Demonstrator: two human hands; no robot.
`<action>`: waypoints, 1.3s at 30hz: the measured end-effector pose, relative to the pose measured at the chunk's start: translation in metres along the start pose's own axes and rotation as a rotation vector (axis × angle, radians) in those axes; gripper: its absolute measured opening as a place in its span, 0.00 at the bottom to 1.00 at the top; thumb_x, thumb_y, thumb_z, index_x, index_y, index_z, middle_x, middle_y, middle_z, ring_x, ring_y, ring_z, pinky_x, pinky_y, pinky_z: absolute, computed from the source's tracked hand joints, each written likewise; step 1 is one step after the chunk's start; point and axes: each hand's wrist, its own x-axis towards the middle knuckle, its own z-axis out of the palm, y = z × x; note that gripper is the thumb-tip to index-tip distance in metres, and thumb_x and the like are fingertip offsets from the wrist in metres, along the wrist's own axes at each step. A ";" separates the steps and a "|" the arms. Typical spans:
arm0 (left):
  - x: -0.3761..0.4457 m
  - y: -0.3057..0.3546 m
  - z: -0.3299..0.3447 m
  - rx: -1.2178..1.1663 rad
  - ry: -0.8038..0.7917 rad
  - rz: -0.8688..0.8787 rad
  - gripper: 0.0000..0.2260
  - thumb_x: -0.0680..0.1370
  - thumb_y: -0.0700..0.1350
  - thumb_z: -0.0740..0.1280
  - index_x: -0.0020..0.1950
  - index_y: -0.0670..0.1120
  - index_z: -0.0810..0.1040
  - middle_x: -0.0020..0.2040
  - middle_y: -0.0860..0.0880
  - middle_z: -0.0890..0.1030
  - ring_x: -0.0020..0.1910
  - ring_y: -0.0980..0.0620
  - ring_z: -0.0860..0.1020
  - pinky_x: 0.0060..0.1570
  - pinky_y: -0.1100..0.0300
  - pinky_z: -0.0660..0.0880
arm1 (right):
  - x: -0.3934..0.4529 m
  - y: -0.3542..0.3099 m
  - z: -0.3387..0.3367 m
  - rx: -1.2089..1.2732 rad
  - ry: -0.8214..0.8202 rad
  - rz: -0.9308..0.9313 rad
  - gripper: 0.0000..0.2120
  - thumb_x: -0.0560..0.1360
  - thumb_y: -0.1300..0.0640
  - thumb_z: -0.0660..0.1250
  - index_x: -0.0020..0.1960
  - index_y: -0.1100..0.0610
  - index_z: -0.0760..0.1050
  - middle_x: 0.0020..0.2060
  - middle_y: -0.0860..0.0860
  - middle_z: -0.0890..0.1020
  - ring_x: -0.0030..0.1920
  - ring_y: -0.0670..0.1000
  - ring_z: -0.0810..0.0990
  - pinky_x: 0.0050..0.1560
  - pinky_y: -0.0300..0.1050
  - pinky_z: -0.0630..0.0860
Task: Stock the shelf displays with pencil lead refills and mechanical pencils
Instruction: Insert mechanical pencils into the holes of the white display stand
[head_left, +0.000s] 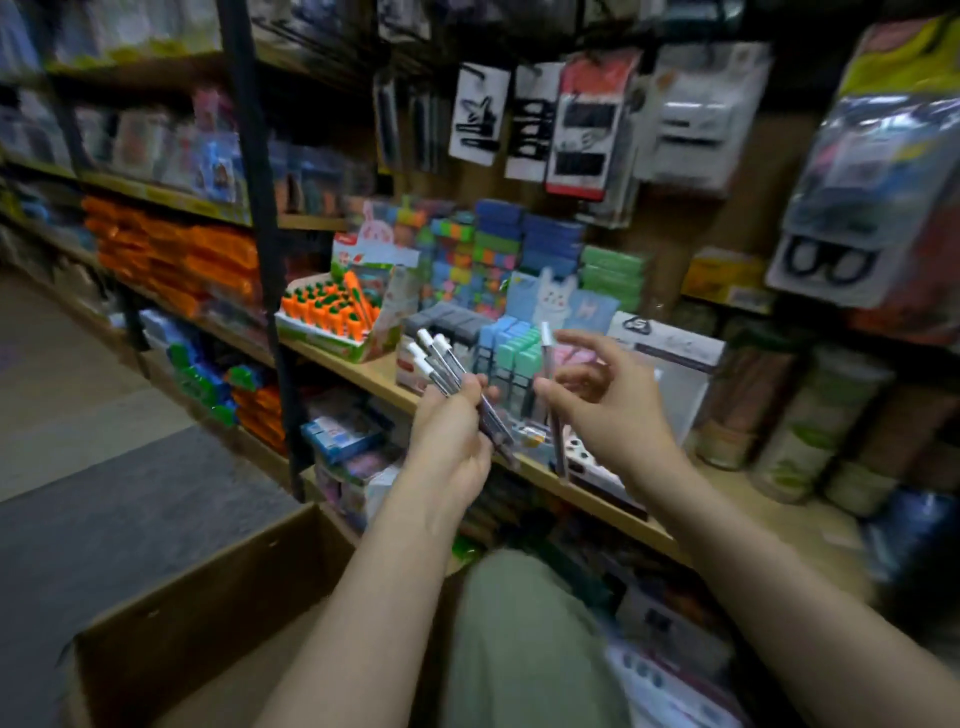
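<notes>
My left hand (451, 436) grips a bundle of several mechanical pencils (441, 364) with dark barrels and white caps, fanned upward to the left. My right hand (608, 400) holds a single mechanical pencil (551, 395) upright between thumb and fingers, its white cap on top and its tip pointing down near the shelf. Both hands hover just in front of the wooden shelf (587, 493). Behind them stands a display of pastel blue, green and pink boxes (514, 353). The picture is blurred.
An open cardboard box (208, 613) sits on the floor at the lower left, beside my knee (519, 623). A carrot-shaped item display (332, 312) stands at the shelf's left. Cylindrical tubs (810, 431) fill the shelf's right. Hanging packs (587, 124) line the back wall.
</notes>
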 end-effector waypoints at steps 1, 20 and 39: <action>-0.002 -0.011 0.009 0.022 -0.009 -0.026 0.06 0.83 0.38 0.58 0.48 0.42 0.72 0.38 0.47 0.75 0.36 0.53 0.75 0.39 0.57 0.73 | -0.001 0.007 -0.020 -0.050 0.037 -0.003 0.25 0.70 0.59 0.76 0.63 0.44 0.74 0.38 0.48 0.83 0.38 0.42 0.81 0.44 0.37 0.78; 0.005 -0.114 0.029 0.328 -0.153 -0.198 0.08 0.82 0.45 0.61 0.58 0.45 0.75 0.43 0.48 0.80 0.43 0.51 0.79 0.42 0.57 0.75 | 0.032 0.105 -0.086 -0.587 0.341 -0.305 0.18 0.71 0.55 0.74 0.59 0.55 0.75 0.42 0.42 0.78 0.41 0.39 0.77 0.44 0.28 0.73; 0.004 -0.123 0.029 0.360 -0.131 -0.194 0.07 0.82 0.45 0.61 0.59 0.47 0.74 0.48 0.50 0.82 0.52 0.53 0.80 0.57 0.49 0.76 | 0.044 0.086 -0.100 -0.603 0.303 -0.132 0.05 0.74 0.54 0.73 0.47 0.50 0.77 0.38 0.44 0.83 0.41 0.44 0.82 0.46 0.50 0.82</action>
